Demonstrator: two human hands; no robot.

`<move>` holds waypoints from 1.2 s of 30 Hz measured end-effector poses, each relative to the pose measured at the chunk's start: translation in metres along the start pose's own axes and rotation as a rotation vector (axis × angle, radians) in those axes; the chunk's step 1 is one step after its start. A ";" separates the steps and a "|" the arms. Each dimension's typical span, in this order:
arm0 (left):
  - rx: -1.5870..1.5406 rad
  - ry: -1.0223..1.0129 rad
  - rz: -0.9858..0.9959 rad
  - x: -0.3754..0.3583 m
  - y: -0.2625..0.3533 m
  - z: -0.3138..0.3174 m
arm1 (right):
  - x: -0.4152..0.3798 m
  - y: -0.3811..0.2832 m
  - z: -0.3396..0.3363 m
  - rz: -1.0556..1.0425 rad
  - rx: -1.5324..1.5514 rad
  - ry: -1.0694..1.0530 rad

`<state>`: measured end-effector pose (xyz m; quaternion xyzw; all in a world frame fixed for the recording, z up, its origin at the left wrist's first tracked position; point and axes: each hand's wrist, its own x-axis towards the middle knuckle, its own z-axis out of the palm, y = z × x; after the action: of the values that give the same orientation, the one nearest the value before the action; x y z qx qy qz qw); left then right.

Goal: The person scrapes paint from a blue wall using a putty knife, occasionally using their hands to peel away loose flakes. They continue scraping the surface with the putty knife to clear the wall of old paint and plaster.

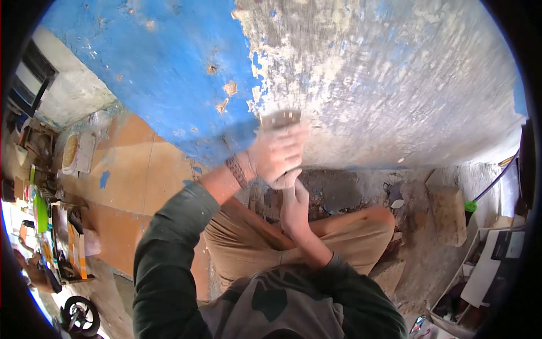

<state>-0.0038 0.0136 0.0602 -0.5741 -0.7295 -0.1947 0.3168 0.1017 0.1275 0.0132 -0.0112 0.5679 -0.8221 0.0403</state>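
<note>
I sit cross-legged facing a wall. Its left part carries blue paint [164, 73]; its right part is bare grey plaster [395, 73] with flecks of blue. A scraper [279, 120] presses flat against the wall at the edge of the blue paint. My left hand [275, 155] is closed over the tool just below the blade, a band on its wrist. My right hand [294, 204] grips the lower end of the handle, directly beneath the left hand. Most of the handle is hidden by the fingers.
Paint chips and rubble [339, 195] lie at the wall's foot. A stone block [449, 214] sits to the right, near a green-capped item [470, 205] and boxes [485, 271]. Orange floor tiles [135, 164], cluttered tools [51, 226] and a small wheel [81, 316] are to the left.
</note>
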 end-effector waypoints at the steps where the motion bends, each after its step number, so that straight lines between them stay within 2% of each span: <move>1: -0.041 -0.014 -0.012 -0.002 0.005 0.002 | -0.004 0.004 -0.003 0.055 0.005 0.016; 3: -0.017 0.027 0.024 -0.001 -0.005 0.002 | -0.006 -0.007 -0.001 0.154 0.019 0.024; 6: 0.061 0.038 0.042 0.030 -0.007 -0.037 | -0.001 -0.044 0.013 0.076 0.114 -0.056; 7: 0.043 0.019 0.052 0.037 -0.009 -0.043 | 0.000 -0.054 0.020 0.111 0.134 -0.020; 11: -0.032 -0.031 -0.010 0.008 0.000 -0.012 | -0.005 -0.010 0.004 0.120 0.134 -0.005; 14: -0.094 -0.027 -0.034 0.011 0.002 -0.011 | -0.012 -0.012 0.003 0.155 0.077 0.021; 16: -0.053 0.022 0.029 0.024 -0.001 -0.027 | -0.016 -0.025 0.007 0.141 0.069 -0.010; 18: -0.097 0.004 0.034 0.025 -0.002 -0.032 | -0.021 -0.045 0.017 0.177 0.194 -0.071; 24: -0.072 0.010 -0.020 0.000 0.007 0.005 | -0.019 -0.002 -0.022 0.201 0.219 -0.139; 26: -0.094 0.008 -0.046 -0.010 0.011 0.017 | -0.022 0.001 -0.029 0.345 0.424 -0.186; 27: -0.110 0.012 -0.070 -0.012 0.014 0.018 | -0.021 0.006 -0.036 0.385 0.429 -0.240; 31: -0.085 0.054 -0.076 -0.017 0.016 0.022 | -0.019 0.026 -0.035 0.384 0.486 -0.189; 33: -0.084 0.059 -0.042 -0.015 0.013 0.018 | -0.020 0.032 -0.021 0.170 0.327 -0.108; 34: -0.088 0.057 -0.046 -0.014 0.012 0.014 | -0.021 0.037 -0.015 0.175 0.329 -0.106; 36: -0.107 0.015 -0.017 -0.012 0.012 0.005 | -0.025 0.045 -0.005 -0.028 0.191 0.001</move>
<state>0.0086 0.0115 0.0474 -0.5826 -0.7204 -0.2402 0.2895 0.1286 0.1187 -0.0301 -0.0147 0.4868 -0.8729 0.0295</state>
